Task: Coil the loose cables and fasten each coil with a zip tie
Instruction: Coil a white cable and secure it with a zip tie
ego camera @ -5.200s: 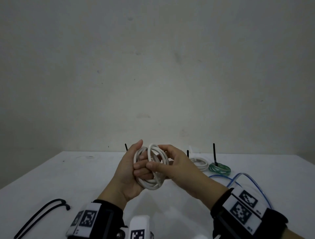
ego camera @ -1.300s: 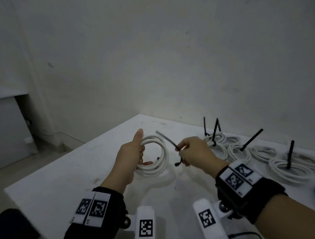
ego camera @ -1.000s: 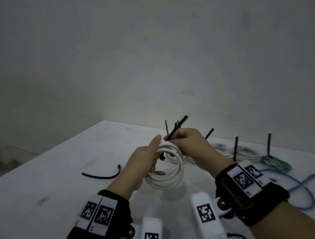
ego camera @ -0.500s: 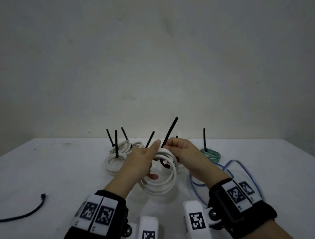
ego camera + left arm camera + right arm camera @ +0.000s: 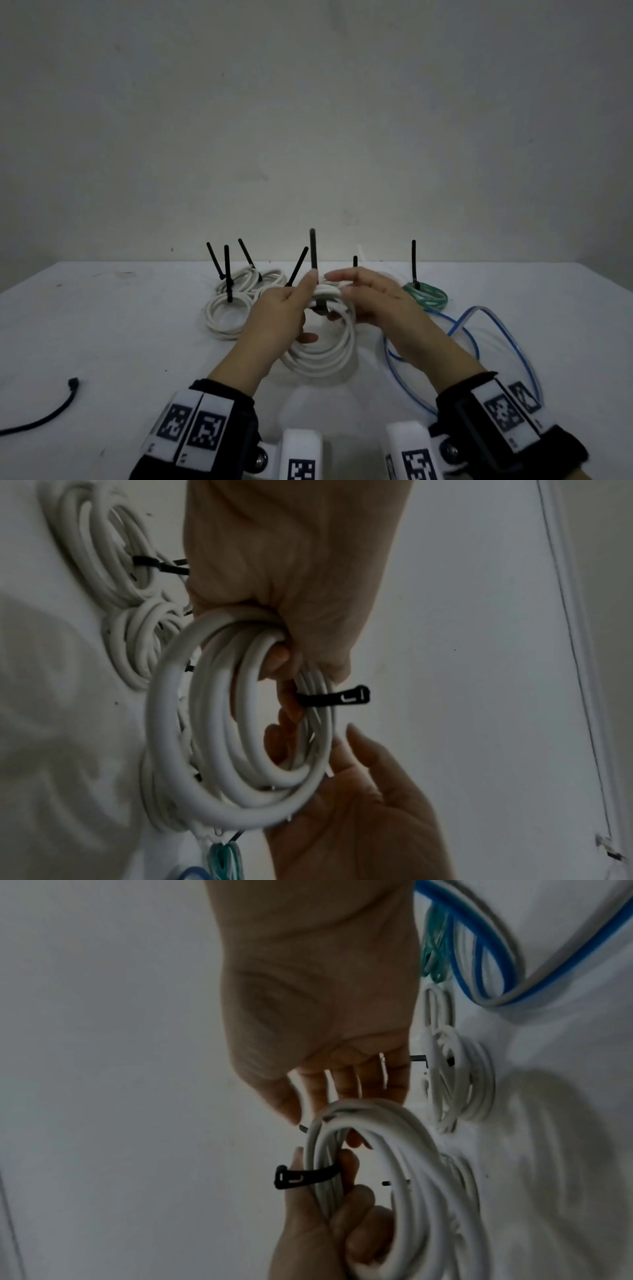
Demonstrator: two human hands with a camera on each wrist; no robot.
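Most coils are tied; one white coil is now being fastened and the blue cable is still loose.

On the white table (image 5: 102,342), at the far side, several white coils (image 5: 226,308) and one green coil (image 5: 426,294) already lie closed, each with a black tie tail standing up. To the right of them, the blue cable (image 5: 486,342) lies in open loops with no tie, so I judge it is left to do; a dark cable (image 5: 41,416) at the left edge also looks untreated. Above the table, the left hand (image 5: 281,318) grips the white coil in hand (image 5: 325,356), fingers curled through its ring. A black zip tie (image 5: 332,697) goes around the bundle, its tail pointing up; whether it is locked I cannot tell. The right hand (image 5: 373,301) has relaxed fingers just beside the coil and holds nothing.
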